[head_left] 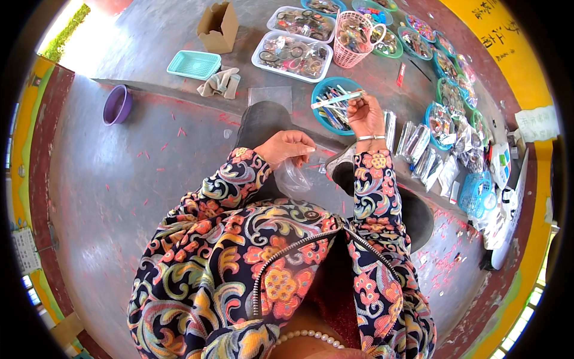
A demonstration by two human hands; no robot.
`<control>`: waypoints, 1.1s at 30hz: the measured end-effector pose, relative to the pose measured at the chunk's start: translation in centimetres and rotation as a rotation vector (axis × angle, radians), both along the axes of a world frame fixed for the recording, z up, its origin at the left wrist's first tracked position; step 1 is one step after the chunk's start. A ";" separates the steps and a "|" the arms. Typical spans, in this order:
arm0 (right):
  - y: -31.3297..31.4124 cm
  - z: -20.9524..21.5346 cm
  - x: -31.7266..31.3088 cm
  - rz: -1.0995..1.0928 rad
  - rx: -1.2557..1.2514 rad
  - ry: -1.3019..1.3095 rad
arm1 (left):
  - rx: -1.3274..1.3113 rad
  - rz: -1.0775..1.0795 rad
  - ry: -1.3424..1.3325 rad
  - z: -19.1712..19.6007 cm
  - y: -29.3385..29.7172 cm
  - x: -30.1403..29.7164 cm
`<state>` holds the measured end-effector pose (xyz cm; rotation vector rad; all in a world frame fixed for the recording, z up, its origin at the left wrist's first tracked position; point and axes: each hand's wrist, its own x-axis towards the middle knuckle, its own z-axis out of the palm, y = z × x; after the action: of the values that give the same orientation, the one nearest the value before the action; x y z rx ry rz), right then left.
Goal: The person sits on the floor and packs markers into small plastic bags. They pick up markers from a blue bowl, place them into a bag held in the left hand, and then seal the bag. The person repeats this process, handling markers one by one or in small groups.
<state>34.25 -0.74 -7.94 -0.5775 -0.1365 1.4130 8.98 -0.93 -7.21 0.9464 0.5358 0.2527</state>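
My left hand [283,148] is closed, thumb against fingers, on a clear plastic bag [294,180] that hangs below it between my knees. Out to the right, my right hand [366,116] pinches a slim pale blue and white stick [336,100], perhaps a pen. It is held nearly level over a round teal basket [316,111] full of pens [336,113]. My right fingertips are just beyond the basket's right rim. A flat clear plastic sheet or bag [269,97] lies on the ledge left of the basket.
White trays [292,76] of small packed goods and a pink basket [348,61] stand beyond. Silvery packets [414,142] and several filled baskets [443,143] line the right. A cardboard box [217,28], green tray [193,64], cloth [220,83] and purple basin [118,106] sit leftward.
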 end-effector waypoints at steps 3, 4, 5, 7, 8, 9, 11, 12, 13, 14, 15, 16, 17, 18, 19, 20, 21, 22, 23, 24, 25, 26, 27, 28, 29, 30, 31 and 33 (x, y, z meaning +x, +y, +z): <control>0.0 -1.3 0.7 -0.082 -0.050 0.007 | -0.009 0.008 0.015 0.0 0.0 0.0; -0.1 -2.5 1.3 -0.164 -0.117 -0.004 | -0.014 0.007 0.019 0.1 0.0 0.1; -0.2 -4.2 2.0 -0.245 -0.183 -0.013 | -0.017 0.010 0.018 0.2 0.0 0.1; -1.0 -8.9 3.6 -0.352 -0.318 -0.026 | -0.019 0.028 0.021 0.2 0.0 0.0; -1.8 -11.6 4.8 -0.386 -0.387 -0.035 | -0.025 0.033 0.006 0.1 0.0 0.0; -2.4 -13.7 5.8 -0.421 -0.458 -0.042 | -0.033 0.037 -0.006 -0.1 0.0 0.1; -3.1 -16.5 7.1 -0.475 -0.533 -0.028 | -0.056 0.065 -0.021 -0.1 0.1 0.2; -3.2 -16.6 7.1 -0.497 -0.572 -0.022 | -0.071 0.093 -0.025 0.0 0.0 0.1; -3.0 -16.7 7.1 -0.493 -0.489 -0.005 | -0.087 0.119 -0.029 0.0 0.0 0.1; -2.4 -15.7 6.5 -0.479 -0.408 0.011 | -0.092 0.148 -0.036 -0.1 0.0 0.0; -1.7 -14.3 5.5 -0.461 -0.325 0.032 | -0.094 0.180 -0.039 -0.1 -0.1 -0.1; -1.1 -12.7 4.7 -0.432 -0.380 0.005 | -0.097 0.213 -0.043 -0.2 -0.2 -0.3; -1.4 -12.4 5.2 -0.411 -0.365 -0.008 | -0.098 0.215 -0.071 -0.1 -0.2 0.0; -1.2 -12.4 5.4 -0.375 -0.347 -0.017 | -0.095 0.231 -0.094 -0.1 -0.2 0.1; -1.1 -12.4 5.5 -0.340 -0.330 -0.025 | -0.093 0.247 -0.117 0.0 -0.2 0.1; -1.0 -11.2 4.2 -0.204 -0.321 -0.105 | -0.093 0.280 -0.133 -0.2 -0.1 -0.1; -0.7 -9.8 3.1 -0.047 -0.277 -0.170 | -0.094 0.314 -0.150 -0.5 0.0 -0.3; -1.0 -7.0 2.0 0.092 -0.243 -0.240 | -0.106 0.331 -0.173 -0.7 0.1 -0.2; -1.0 -4.1 0.5 0.243 -0.200 -0.301 | -0.112 0.376 -0.191 -0.6 0.1 -0.2; -1.2 -1.6 -0.9 0.349 -0.168 -0.447 | -0.111 0.424 -0.212 -0.5 0.1 -0.1; -1.5 0.9 -2.3 0.453 -0.131 -0.594 | -0.109 0.471 -0.233 -0.3 0.2 -0.1; -1.7 2.8 -3.5 0.555 -0.083 -0.741 | -0.094 0.538 -0.243 -0.4 0.2 -0.3; -2.3 4.9 -4.5 0.617 -0.016 -0.845 | -0.122 0.603 -0.261 -0.1 0.3 -0.2; -2.9 6.7 -5.4 0.682 0.058 -0.948 | -0.146 0.673 -0.279 0.0 0.2 -0.3; -3.9 7.9 -6.2 0.736 0.121 -1.057 | -0.179 0.728 -0.303 0.1 0.2 -0.1; -5.1 8.6 -6.8 0.625 0.172 -1.097 | -0.187 0.756 -0.267 0.4 0.2 0.4; -5.6 9.1 -7.6 0.624 0.191 -1.203 | -0.164 0.776 -0.246 0.4 0.1 0.0; -6.3 10.3 -8.7 0.607 0.217 -1.420 | -0.127 0.802 -0.206 0.7 -0.1 -0.3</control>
<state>25.59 -7.04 2.37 -1.3318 -1.6776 1.2556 8.65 -1.01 -6.52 0.5328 0.7118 1.0131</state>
